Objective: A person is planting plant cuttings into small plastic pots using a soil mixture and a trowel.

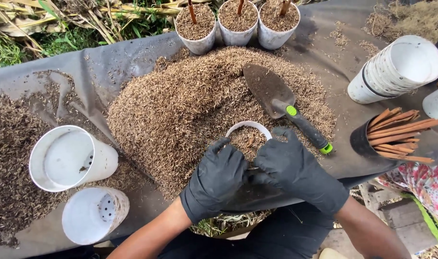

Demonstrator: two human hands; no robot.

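Both hands around husk-filled pot

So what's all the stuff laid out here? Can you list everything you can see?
husk pile: one, brown, middle of the sheet
sheet: one, grey, under everything
trowel: one, dark blade, black and green handle, lying on the pile
held cup: one, white, part filled with husk, at the pile's near edge
filled cups: three, white, each with a brown stick, far edge
empty cups: two, white, lying on their sides, left
cup stack: one, white, on its side, right
black pot: one, on its side, holding brown sticks, right
flowered cloth: one piece, lower right
left hand: black glove, at the held cup
right hand: black glove, at the held cup
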